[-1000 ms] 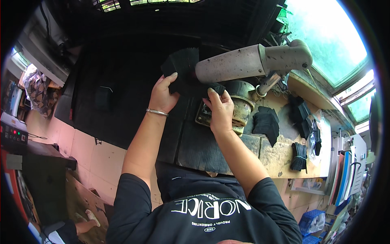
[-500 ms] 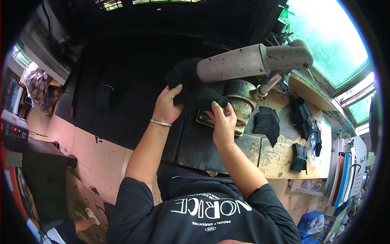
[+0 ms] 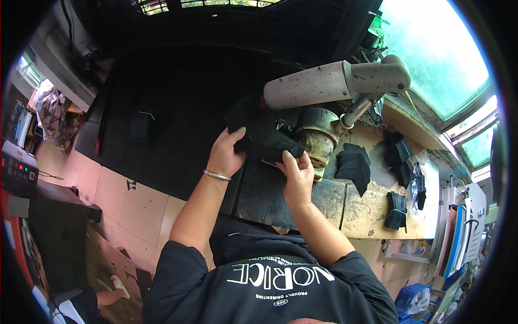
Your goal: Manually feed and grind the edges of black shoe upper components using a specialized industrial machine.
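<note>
A limp black fabric piece point(image 3: 261, 129) stretches between my two hands, in front of a grey machine head point(image 3: 307, 86) and its worn, stained metal base point(image 3: 318, 135). My left hand point(image 3: 225, 154), with a bangle on its wrist, pinches the left part, thumb on top. At the right end, my right hand point(image 3: 297, 175) grips the edge between thumb and fingers. The fabric's far outline melts into the dark table, so its full shape is hard to make out.
Right of the base lie black cut pieces point(image 3: 353, 164), a tied black bundle point(image 3: 396, 210) and another dark stack point(image 3: 398, 151). A small dark stack point(image 3: 141, 127) sits on the black table at left. A control box point(image 3: 19, 167) and a person's leg point(image 3: 110, 297) show at far left.
Both hands have come slightly nearer to me, bringing the fabric with them. Its right end now hangs lower, away from the machine base. My grip looks the same.
</note>
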A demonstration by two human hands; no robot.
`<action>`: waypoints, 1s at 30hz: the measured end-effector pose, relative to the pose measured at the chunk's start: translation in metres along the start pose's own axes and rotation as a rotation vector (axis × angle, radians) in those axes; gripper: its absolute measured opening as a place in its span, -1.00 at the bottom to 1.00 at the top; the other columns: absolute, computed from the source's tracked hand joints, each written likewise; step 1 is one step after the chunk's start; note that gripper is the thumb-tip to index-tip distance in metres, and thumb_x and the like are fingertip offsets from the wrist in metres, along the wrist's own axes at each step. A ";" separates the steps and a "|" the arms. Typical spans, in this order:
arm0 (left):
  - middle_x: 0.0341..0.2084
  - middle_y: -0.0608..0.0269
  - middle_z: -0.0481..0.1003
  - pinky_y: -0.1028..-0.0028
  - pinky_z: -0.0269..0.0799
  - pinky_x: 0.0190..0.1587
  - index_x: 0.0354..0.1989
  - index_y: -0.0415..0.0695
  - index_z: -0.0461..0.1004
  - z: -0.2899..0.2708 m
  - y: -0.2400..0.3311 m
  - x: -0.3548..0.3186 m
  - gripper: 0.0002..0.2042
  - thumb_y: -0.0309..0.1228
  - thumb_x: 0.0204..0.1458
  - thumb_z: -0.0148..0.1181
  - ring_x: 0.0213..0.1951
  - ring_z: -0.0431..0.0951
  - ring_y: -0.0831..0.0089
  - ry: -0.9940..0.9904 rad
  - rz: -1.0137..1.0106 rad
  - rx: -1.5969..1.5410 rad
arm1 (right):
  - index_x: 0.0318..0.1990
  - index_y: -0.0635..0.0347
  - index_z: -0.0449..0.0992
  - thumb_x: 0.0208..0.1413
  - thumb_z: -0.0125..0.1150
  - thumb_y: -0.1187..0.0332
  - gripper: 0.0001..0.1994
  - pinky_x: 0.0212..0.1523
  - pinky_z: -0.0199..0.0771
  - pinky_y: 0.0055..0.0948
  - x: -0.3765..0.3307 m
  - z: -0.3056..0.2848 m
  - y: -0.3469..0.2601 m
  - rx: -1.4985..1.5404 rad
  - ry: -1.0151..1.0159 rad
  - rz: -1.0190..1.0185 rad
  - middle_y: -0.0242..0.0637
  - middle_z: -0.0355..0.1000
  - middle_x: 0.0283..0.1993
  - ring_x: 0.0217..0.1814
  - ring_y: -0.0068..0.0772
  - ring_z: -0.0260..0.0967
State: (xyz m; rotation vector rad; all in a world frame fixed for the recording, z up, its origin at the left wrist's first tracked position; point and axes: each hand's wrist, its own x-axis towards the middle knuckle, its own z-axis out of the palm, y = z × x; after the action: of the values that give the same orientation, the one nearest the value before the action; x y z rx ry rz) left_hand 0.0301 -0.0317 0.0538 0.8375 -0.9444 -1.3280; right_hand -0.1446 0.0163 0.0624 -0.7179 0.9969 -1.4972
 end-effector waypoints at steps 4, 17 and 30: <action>-0.14 0.20 0.51 0.26 0.35 0.09 -0.12 -0.19 0.43 0.010 0.013 -0.005 -0.81 -0.52 0.07 0.12 -0.03 0.49 0.30 0.035 -0.282 -0.580 | -0.12 0.21 0.43 0.12 0.25 0.39 -0.79 -0.14 0.41 -0.58 -0.010 0.002 -0.003 0.027 0.034 0.029 -0.45 0.47 -0.26 -0.23 -0.68 0.38; -0.12 0.19 0.51 0.33 0.39 0.08 -0.10 -0.19 0.42 -0.002 0.010 0.018 -0.80 -0.49 0.10 0.10 -0.03 0.49 0.30 -0.043 0.401 0.803 | -0.11 0.19 0.46 0.15 0.20 0.40 -0.82 -0.11 0.49 -0.55 0.023 0.010 -0.004 -0.052 -0.020 -0.028 -0.42 0.48 -0.17 -0.16 -0.64 0.42; -0.16 0.12 0.53 0.21 0.37 0.11 -0.11 -0.22 0.45 -0.008 0.019 0.067 -0.81 -0.51 0.10 0.06 -0.05 0.51 0.22 0.008 -0.011 -0.262 | -0.19 0.19 0.40 0.14 0.24 0.38 -0.83 -0.16 0.43 -0.56 0.054 0.033 -0.012 0.029 -0.081 -0.056 -0.47 0.45 -0.29 -0.25 -0.69 0.38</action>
State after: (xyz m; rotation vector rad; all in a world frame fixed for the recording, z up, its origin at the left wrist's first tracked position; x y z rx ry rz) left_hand 0.0457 -0.0977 0.0734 0.6467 -0.7406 -1.4210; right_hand -0.1304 -0.0429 0.0828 -0.7848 0.8984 -1.5164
